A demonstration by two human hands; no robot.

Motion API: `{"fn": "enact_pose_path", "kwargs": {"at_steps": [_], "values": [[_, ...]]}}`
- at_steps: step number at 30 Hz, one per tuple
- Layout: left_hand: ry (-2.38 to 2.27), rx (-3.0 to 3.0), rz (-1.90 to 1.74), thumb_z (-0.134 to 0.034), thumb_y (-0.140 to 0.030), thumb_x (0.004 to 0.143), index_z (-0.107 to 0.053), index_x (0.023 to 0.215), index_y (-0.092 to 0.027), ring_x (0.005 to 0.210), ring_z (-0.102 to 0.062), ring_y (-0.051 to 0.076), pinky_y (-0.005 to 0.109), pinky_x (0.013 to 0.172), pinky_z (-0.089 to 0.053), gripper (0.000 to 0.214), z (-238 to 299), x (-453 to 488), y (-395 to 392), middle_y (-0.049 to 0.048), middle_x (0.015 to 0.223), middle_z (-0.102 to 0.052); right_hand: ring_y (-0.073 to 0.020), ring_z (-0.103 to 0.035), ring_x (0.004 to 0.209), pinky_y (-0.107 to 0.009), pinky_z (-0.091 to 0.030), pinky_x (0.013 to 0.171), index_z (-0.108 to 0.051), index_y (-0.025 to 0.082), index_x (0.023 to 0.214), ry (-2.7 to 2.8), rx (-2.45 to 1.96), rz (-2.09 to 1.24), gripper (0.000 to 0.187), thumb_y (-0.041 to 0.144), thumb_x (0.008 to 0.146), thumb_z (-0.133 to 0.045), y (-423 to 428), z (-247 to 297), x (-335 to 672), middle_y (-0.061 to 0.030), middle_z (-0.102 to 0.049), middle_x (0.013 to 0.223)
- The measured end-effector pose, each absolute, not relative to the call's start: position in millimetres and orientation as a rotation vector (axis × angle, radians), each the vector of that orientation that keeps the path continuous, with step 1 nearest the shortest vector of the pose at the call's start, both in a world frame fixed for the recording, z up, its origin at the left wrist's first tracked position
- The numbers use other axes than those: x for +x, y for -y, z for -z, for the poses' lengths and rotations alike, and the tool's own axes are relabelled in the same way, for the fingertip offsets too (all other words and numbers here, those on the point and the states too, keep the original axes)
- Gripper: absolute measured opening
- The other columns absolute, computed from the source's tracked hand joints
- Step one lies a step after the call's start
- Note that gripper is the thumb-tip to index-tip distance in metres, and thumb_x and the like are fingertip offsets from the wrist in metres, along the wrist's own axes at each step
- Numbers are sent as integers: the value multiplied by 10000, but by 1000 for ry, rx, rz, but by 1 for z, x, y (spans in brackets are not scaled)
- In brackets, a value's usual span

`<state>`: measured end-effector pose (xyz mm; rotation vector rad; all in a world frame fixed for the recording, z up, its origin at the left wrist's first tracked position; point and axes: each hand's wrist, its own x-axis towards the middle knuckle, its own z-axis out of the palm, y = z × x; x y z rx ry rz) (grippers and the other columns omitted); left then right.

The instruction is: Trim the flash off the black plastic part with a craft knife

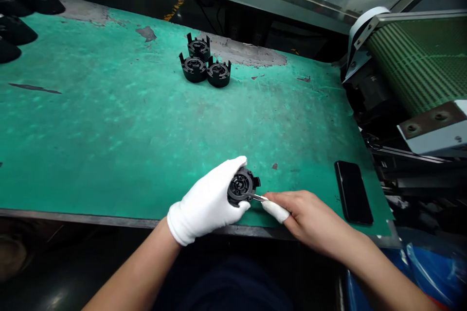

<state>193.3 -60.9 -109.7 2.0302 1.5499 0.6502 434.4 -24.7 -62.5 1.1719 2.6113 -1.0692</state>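
Part (241, 187) face twd cam | L hand (206, 204) grips it | R hand (310, 214) pinches blade (258, 198), axis L-R

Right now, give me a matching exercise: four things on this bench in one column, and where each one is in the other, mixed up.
1. phone
2. cluster of three black parts
3. round black part
4. small metal tool

A. far side of the green mat
B. in the gloved left hand
C. flat near the mat's right edge
D. in the bare right hand

Pairs: 1-C, 2-A, 3-B, 4-D.
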Motion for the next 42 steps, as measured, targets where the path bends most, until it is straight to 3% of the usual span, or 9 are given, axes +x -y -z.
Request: {"fn": "enact_pose_path", "kwargs": {"at_steps": [5,14,29,35,37,39,42], "values": [[-1472,2054,-533,-720,-351,750,-389,1470,-159,1360,-508,227,357,1201,-400,816,102,188,50,94,1478,-513,-277,-700,1067,-409,-553,912,-647,248,1288,-2601,1133,1029,462,95,885,-481,18,63,437,-39,-728,1227],[-1325,1997,-483,-681,-318,736,-363,1487,-228,1374,-493,235,382,1186,-415,821,96,183,39,56,1508,-485,-272,-707,1033,-411,-561,878,-656,253,1258,-2635,1031,1078,350,242,993,-428,10,66,438,-51,-738,1185],[-1288,1965,-528,-692,-289,731,-369,1471,-241,1369,-498,241,393,1188,-414,808,96,183,38,46,1489,-503,-270,-703,1026,-390,-551,854,-625,235,1304,-2665,1034,1037,382,201,970,-443,8,74,439,-72,-729,1187],[-1281,1950,-526,-719,-269,704,-388,1464,-272,1348,-524,275,433,1163,-444,829,94,182,35,41,1476,-523,-230,-710,930,-298,-501,795,-699,253,1132,-2588,884,1087,320,122,939,-480,-12,55,428,-45,-756,1053],[-1269,1954,-531,-732,-260,689,-407,1450,-278,1322,-547,283,438,1148,-458,827,92,182,32,39,1454,-544,-208,-697,807,-277,-476,720,-720,242,984,-2568,809,1125,229,182,970,-499,-25,47,424,-29,-749,906],[-1266,1960,-528,-750,-250,684,-425,1431,-283,1297,-568,275,426,1138,-468,815,90,181,32,34,1428,-564,-181,-649,686,-268,-439,651,-713,228,868,-2546,761,1190,261,279,1004,-496,-34,43,423,-13,-703,767],[-1333,1946,-548,-840,-294,657,-439,1396,-291,1291,-568,271,420,1143,-462,841,94,181,42,32,1401,-575,-169,-613,708,-271,-408,655,-704,232,939,-2493,909,1403,227,290,996,-493,-25,48,429,0,-689,801]]}}
